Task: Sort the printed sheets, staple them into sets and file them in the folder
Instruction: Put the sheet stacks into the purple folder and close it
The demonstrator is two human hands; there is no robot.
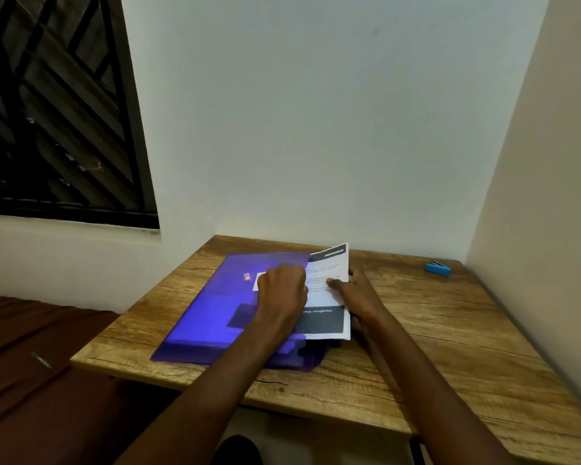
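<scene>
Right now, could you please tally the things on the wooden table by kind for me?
Purple folder: 1
Set of printed sheets: 1 (how many pages it holds cannot be told)
Blue stapler: 1
Total: 3

Left hand curled; right hand pinching

Dim, cool indoor light falls from above and in front — the window is dark. Soft shadows sit under the arms. The purple folder glows oversaturated. Wide-angle bending skews the wall edges; detail is soft and slightly blurred.
</scene>
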